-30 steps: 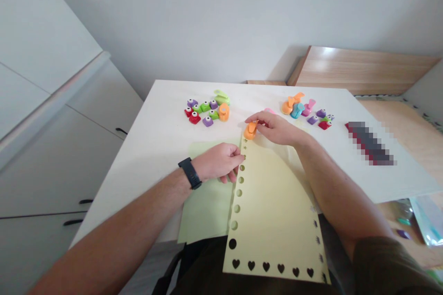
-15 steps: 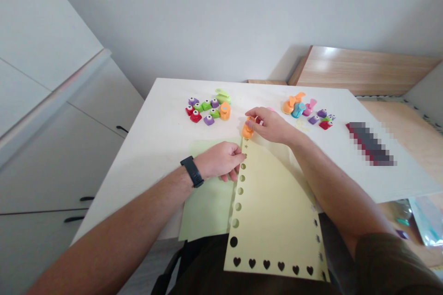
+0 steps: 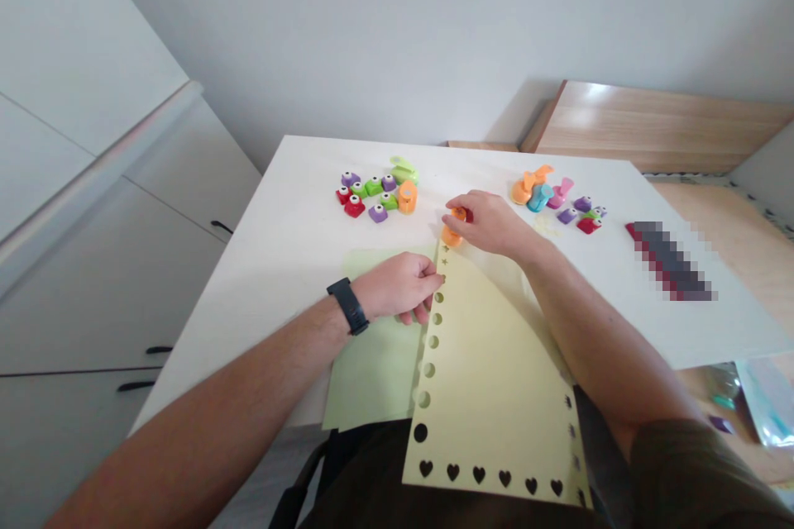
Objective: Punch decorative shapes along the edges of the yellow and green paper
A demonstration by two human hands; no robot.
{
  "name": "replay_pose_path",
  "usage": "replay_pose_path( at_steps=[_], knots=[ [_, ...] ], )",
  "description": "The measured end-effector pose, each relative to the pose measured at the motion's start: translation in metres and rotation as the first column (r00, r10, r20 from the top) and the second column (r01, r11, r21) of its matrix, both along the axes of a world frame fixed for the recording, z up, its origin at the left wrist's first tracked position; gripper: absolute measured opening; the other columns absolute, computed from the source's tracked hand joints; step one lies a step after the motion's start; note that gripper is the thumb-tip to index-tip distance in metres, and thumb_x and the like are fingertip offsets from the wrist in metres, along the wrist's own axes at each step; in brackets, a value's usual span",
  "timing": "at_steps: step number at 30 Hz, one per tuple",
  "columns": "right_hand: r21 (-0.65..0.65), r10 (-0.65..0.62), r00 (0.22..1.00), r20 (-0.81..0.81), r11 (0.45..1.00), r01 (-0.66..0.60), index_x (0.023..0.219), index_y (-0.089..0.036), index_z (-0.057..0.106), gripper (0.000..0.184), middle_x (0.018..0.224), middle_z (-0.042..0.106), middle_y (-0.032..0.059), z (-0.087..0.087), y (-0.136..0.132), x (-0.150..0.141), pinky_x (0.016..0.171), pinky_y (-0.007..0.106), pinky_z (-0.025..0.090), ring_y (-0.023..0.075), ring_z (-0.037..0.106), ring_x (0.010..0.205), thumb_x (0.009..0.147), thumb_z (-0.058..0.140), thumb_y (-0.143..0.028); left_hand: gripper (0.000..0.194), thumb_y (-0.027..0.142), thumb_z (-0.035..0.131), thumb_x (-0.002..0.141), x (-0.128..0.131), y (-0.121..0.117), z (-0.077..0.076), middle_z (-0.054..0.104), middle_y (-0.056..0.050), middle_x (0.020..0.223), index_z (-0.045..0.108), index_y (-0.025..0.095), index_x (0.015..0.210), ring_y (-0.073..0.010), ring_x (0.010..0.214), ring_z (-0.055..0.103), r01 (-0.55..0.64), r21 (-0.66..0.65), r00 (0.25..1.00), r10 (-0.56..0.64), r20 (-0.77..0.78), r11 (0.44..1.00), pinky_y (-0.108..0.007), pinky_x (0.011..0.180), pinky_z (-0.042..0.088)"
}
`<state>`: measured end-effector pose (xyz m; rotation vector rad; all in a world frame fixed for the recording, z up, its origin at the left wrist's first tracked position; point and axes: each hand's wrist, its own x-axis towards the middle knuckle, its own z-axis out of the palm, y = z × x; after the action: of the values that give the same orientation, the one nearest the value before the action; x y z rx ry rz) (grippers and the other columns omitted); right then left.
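Pale yellow card [image 3: 490, 397]: heart cutouts along near edge, round holes up left edge, small stars toward far end. Pale green sheet [image 3: 372, 364] on left. Orange punch [image 3: 452, 236]. Purple, green, red punches [image 3: 378, 213] far left.

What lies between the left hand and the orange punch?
The yellow sheet's top corner, with small star cut-outs, shows there in the head view.

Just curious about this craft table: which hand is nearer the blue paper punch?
Right. The right hand, holding an orange punch, is a short way from the blue paper punch. The left hand is farther away, at the edge of the yellow sheet.
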<state>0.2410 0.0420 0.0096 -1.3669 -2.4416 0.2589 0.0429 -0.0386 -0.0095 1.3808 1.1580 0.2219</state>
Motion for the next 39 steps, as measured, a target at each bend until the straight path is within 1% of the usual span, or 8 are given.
replay_pose_path(
  at_steps=[6,14,21,26,30,39],
  knots=[
    [-0.015,0.013,1.000,-0.026,1.000,-0.013,0.111,-0.016,0.073,0.033,0.092,0.070,0.0095,-0.0011,-0.0012,0.0016,0.078,0.031,0.044,0.0191,0.061,0.081,0.095,0.054,-0.038,0.024,0.041,0.055,0.091,-0.0002,0.0004,-0.0002,0.067,-0.003,0.069,0.053,0.019,0.082,-0.0180,0.057,0.070,-0.004,-0.001,1.000,0.004,0.006,1.000,-0.020,0.036,0.046],
    [-0.020,0.015,0.998,-0.054,1.000,-0.016,0.116,-0.017,0.072,0.036,0.096,0.070,0.0099,-0.0048,-0.0012,0.0014,0.081,0.032,0.046,0.0194,0.061,0.082,0.096,0.054,-0.041,0.024,0.041,0.057,0.090,0.0001,0.0001,0.0004,0.069,-0.004,0.071,0.053,0.019,0.082,-0.0179,0.057,0.070,-0.014,0.000,1.000,0.014,0.002,1.000,-0.021,0.036,0.046],
    [-0.020,0.016,0.998,-0.063,1.000,-0.018,0.116,-0.016,0.071,0.037,0.095,0.069,0.0098,-0.0066,-0.0012,0.0003,0.081,0.032,0.045,0.0195,0.060,0.083,0.097,0.053,-0.041,0.025,0.042,0.056,0.090,0.0003,0.0002,-0.0005,0.069,-0.005,0.070,0.053,0.019,0.083,-0.0190,0.058,0.071,-0.011,0.003,1.000,0.011,-0.010,1.000,-0.021,0.036,0.046],
    [-0.017,0.020,0.998,-0.067,1.000,-0.021,0.107,-0.018,0.073,0.035,0.095,0.070,0.0094,-0.0057,-0.0010,-0.0001,0.083,0.032,0.044,0.0198,0.061,0.085,0.101,0.043,-0.035,0.027,0.045,0.058,0.089,0.0004,0.0002,-0.0029,0.071,-0.006,0.073,0.054,0.018,0.084,-0.0184,0.058,0.071,-0.017,0.011,1.000,0.017,-0.017,1.000,-0.019,0.036,0.045],
    [-0.009,0.019,0.998,-0.067,1.000,-0.020,0.101,-0.019,0.074,0.034,0.094,0.070,0.0090,-0.0052,-0.0020,-0.0006,0.081,0.032,0.044,0.0197,0.060,0.082,0.101,0.044,-0.034,0.026,0.044,0.057,0.090,0.0001,0.0003,-0.0028,0.071,-0.007,0.075,0.055,0.018,0.084,-0.0188,0.058,0.071,-0.015,0.014,1.000,0.015,-0.011,1.000,-0.020,0.036,0.046],
    [-0.008,0.006,0.998,-0.065,1.000,-0.006,0.100,-0.019,0.074,0.034,0.093,0.069,0.0092,-0.0055,-0.0044,-0.0014,0.082,0.032,0.043,0.0196,0.060,0.082,0.101,0.044,-0.034,0.024,0.040,0.052,0.092,0.0002,0.0002,-0.0024,0.070,-0.006,0.076,0.054,0.018,0.084,-0.0190,0.059,0.071,-0.014,0.017,1.000,0.014,0.001,1.000,-0.020,0.035,0.046]
  ],
)
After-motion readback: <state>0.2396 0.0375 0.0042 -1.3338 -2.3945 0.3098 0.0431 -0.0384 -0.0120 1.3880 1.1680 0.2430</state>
